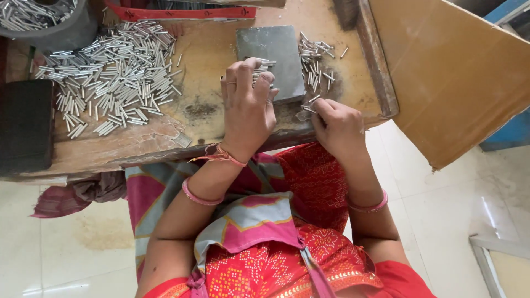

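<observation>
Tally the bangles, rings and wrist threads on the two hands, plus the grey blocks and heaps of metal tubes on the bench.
Pink bangles: 2
Finger rings: 1
Wrist threads: 1
Grey blocks: 1
Loose heaps of metal tubes: 2, one left, one right of the block
Total: 7

Left hand [247, 107] lay palm-down, fingers curled toward twelve o'clock; right hand [338, 126] sat at three o'clock, fingertips pinched together.

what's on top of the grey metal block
A few thin silver metal pins lie on the grey metal block, under the left hand's fingertips. The hand covers the block's near part, so anything there is hidden.
</observation>
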